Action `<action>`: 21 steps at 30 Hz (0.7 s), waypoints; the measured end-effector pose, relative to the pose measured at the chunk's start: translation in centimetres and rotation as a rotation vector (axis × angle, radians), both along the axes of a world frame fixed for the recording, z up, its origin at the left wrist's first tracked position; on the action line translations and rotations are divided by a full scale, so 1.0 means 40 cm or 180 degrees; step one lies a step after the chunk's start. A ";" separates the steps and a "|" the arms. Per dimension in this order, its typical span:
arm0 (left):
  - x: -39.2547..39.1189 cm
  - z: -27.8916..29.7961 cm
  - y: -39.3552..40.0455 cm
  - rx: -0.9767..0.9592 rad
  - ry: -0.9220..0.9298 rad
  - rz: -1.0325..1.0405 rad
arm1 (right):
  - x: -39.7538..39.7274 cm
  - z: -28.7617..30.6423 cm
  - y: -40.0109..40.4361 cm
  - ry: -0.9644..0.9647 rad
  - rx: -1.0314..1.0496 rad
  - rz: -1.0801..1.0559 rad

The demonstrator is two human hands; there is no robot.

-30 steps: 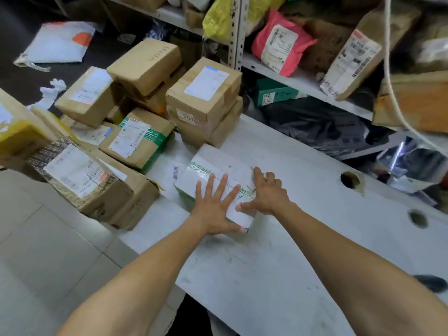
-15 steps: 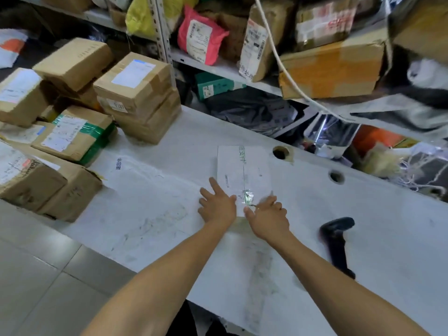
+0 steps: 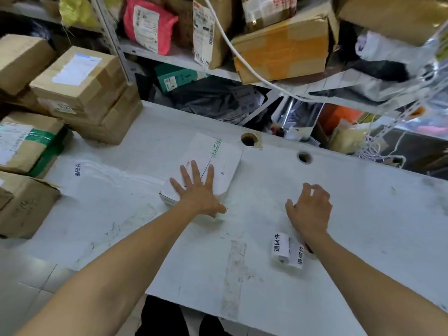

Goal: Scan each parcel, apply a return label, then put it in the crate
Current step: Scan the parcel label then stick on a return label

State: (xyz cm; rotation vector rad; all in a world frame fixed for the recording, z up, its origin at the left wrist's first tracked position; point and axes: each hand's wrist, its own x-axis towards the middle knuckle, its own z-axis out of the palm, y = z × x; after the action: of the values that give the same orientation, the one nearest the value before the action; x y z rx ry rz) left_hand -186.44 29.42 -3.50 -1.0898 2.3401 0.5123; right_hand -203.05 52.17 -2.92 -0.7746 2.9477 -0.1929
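Table (image 3: 363, 226): white top, scuffed, two cable holes at the far edge. Brown boxes (image 3: 82, 93) are stacked at the far left, with more hanging over the left edge, so there isn't much spare room on that side.

Parcel (image 3: 218, 163): white, flat, mid-table, just short of the nearer hole. Left hand (image 3: 196, 190) lies flat on its near end, fingers spread and straight, pressing, not gripping. Risk: a flat palm on a slick wrapper only pins one end. If the far end gets pushed while labelling, I'd expect the parcel to pivot or slide toward the holes.

Right hand (image 3: 310, 207): off the parcel, above bare table, fingers loosely curled, holding nothing that I can see.

Label roll (image 3: 287, 251): just beside the right wrist, touching or nearly touching it, loose end printed 退回件. Risk: the forearm could knock it and send it rolling toward the near edge. Peeling one-handed could crease the label or stick it askew.

No scanner or crate in view, so I can't tell whether the scan is done. A label could go on an unscanned parcel.
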 end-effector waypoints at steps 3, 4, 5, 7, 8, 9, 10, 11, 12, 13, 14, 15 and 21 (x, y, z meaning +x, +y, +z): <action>-0.007 0.001 -0.005 -0.0017 -0.0134 -0.0272 | -0.015 -0.013 0.076 -0.0604 0.0521 -0.0478; -0.008 0.003 -0.005 -0.0027 -0.0185 -0.0388 | -0.014 -0.020 0.087 -0.0852 0.0531 -0.0554; -0.007 0.004 -0.005 -0.0049 -0.0221 -0.0513 | -0.013 -0.026 0.089 -0.1044 0.0414 -0.0603; 0.002 0.006 -0.001 -0.0112 -0.0265 -0.0824 | -0.012 -0.032 0.081 -0.1243 0.0110 -0.0666; 0.009 0.008 0.002 -0.0142 -0.0281 -0.1011 | -0.012 -0.032 0.075 -0.1239 0.0034 -0.0690; 0.016 0.009 0.005 -0.0164 -0.0293 -0.1216 | -0.014 -0.033 0.072 -0.1195 0.0018 -0.0713; 0.023 0.009 0.008 -0.0165 -0.0314 -0.1428 | -0.016 -0.032 0.069 -0.1166 0.0028 -0.0736; 0.030 0.010 0.007 -0.0162 -0.0352 -0.1652 | -0.016 -0.030 0.067 -0.1169 0.0020 -0.0765; 0.036 0.014 0.003 -0.0177 -0.0390 -0.1884 | -0.017 -0.029 0.066 -0.1205 -0.0009 -0.0804; 0.042 0.020 -0.004 -0.0224 -0.0419 -0.2124 | -0.017 -0.027 0.065 -0.1250 -0.0067 -0.0846; 0.047 0.030 -0.014 -0.0286 -0.0448 -0.2348 | -0.015 -0.024 0.063 -0.1302 -0.0164 -0.0889; 0.051 0.045 -0.025 -0.0350 -0.0496 -0.2543 | -0.013 -0.017 0.059 -0.1353 -0.0305 -0.0921; 0.094 0.070 -0.055 -0.0528 -0.0180 -0.1779 | 0.013 0.075 -0.014 -0.1620 -0.1270 -0.0697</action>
State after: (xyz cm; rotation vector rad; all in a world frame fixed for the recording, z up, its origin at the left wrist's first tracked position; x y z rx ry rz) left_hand -182.69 27.22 -0.72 -0.4614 2.5215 0.0787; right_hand -202.53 51.60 0.08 -0.3533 2.5166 -0.8716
